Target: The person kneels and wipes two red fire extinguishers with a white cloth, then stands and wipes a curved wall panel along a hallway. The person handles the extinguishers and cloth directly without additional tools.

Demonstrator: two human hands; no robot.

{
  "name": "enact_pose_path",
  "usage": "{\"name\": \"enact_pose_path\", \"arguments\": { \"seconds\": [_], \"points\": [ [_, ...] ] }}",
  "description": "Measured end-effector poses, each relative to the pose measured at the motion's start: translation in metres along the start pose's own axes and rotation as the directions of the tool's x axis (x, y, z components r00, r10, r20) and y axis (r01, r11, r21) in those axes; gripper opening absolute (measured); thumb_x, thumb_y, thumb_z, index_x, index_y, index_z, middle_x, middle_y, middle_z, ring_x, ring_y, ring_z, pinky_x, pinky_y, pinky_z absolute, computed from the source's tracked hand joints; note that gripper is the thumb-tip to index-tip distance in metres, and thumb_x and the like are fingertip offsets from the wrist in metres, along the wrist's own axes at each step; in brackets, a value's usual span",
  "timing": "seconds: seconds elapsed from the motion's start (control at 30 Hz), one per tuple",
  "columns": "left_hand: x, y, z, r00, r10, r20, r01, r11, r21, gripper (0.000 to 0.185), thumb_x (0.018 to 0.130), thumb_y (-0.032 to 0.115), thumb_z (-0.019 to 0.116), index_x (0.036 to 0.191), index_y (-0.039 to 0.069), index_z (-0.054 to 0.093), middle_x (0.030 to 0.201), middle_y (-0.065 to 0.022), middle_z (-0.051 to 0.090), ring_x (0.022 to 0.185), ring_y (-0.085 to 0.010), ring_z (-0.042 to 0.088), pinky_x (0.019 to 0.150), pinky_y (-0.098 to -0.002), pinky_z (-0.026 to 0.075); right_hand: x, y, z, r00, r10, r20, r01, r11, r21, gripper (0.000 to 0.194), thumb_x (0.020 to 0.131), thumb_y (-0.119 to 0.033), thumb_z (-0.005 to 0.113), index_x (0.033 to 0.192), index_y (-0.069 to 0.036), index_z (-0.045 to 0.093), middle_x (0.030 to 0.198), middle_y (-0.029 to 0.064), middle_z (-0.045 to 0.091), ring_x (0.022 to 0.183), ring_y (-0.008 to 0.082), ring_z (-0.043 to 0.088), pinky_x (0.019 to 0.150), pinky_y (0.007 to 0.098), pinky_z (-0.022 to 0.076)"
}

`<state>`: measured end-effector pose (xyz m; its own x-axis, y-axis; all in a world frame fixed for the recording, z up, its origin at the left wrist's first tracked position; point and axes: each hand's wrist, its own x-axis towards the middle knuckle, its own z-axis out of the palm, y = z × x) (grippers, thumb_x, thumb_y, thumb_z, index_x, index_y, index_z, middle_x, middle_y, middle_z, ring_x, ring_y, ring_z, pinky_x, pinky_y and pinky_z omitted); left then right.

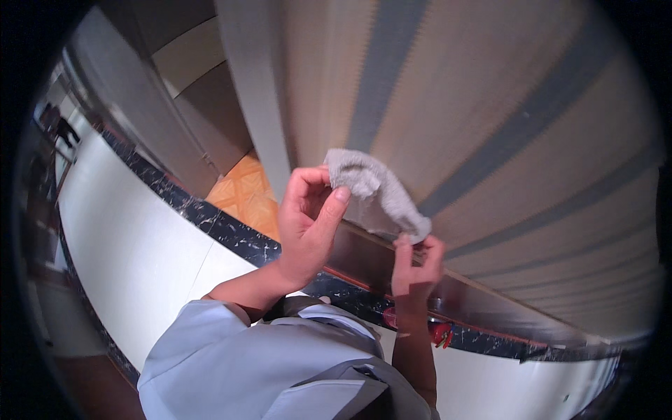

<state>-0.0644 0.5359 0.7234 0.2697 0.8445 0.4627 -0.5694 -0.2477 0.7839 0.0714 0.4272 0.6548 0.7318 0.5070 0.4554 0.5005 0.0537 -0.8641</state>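
A pale grey cloth (391,191) hangs slack between my two hands, bunched and folded along its length. My left hand (315,215) pinches its upper left end between thumb and fingers. The lower right end is gripped by the fingertips of my right hand (417,262). Behind the cloth rises a wall (472,131) of beige panels with grey vertical stripes. Whether the cloth touches that wall I cannot tell.
A doorway with orange patterned flooring (247,194) opens at the left. Black marbled border tiles (236,236) edge the white floor (142,210). Red items (441,333) sit at the wall's foot near my right forearm. A person (60,126) is far off at left.
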Motion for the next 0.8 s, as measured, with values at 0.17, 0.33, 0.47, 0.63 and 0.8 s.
{"name": "enact_pose_path", "arguments": {
  "seconds": [0.17,0.33,0.47,0.63,0.8],
  "points": [
    [-0.027,-0.031,-0.045,0.956,-0.210,-0.205,0.231,0.970,0.081,0.015,0.098,0.004,0.060,0.111,0.003,0.052,0.106,-0.0018,0.058,0.094,-0.0068,0.055,0.086,-0.0237,0.046,-0.025,0.026,0.035,0.918,0.083,0.387,0.007,0.974,-0.226,0.024,0.090,-0.013,0.072,0.107,-0.002,0.060,0.092,0.0124,0.071,0.078,0.0199,0.070,0.073,0.0328,0.0545],
    [-0.021,-0.036,-0.060,0.918,-0.198,-0.343,0.204,0.979,-0.020,0.015,0.098,0.007,0.062,0.111,0.003,0.055,0.100,-0.0030,0.061,0.092,-0.0086,0.058,0.085,-0.0242,0.047,-0.012,0.010,0.053,0.875,0.115,0.471,-0.119,0.993,-0.022,0.020,0.095,-0.010,0.068,0.108,0.000,0.057,0.096,0.0104,0.070,0.082,0.0140,0.067,0.076,0.0286,0.0536],
    [-0.005,-0.012,-0.045,0.953,0.064,-0.296,-0.038,0.995,0.092,0.016,0.100,0.007,0.058,0.114,0.003,0.053,0.104,-0.0021,0.060,0.093,-0.0067,0.056,0.084,-0.0229,0.046,0.004,-0.029,0.059,0.923,0.037,0.383,-0.200,0.897,0.394,0.019,0.094,-0.008,0.068,0.108,0.001,0.057,0.100,0.0106,0.068,0.094,0.0123,0.065,0.083,0.0292,0.0528],
    [0.017,-0.013,-0.027,0.942,0.324,-0.085,-0.280,0.902,0.329,0.020,0.098,0.001,0.058,0.117,0.001,0.052,0.113,-0.0078,0.058,0.103,-0.0137,0.057,0.093,-0.0285,0.046,0.018,-0.046,0.053,0.939,-0.167,0.301,0.046,0.928,0.369,0.019,0.096,-0.006,0.065,0.111,0.003,0.056,0.102,0.0105,0.067,0.095,0.0150,0.065,0.085,0.0297,0.0523],
    [0.004,-0.021,-0.026,0.829,0.495,0.260,-0.533,0.561,0.633,0.033,0.079,-0.008,0.067,0.109,0.001,0.058,0.103,-0.0163,0.063,0.094,-0.0367,0.060,0.084,-0.0405,0.048,0.012,-0.037,0.042,0.878,0.185,0.442,-0.336,0.895,0.293,0.018,0.097,-0.006,0.063,0.111,0.002,0.056,0.099,0.0081,0.068,0.089,0.0136,0.065,0.080,0.0279,0.0528]
  ]
}}
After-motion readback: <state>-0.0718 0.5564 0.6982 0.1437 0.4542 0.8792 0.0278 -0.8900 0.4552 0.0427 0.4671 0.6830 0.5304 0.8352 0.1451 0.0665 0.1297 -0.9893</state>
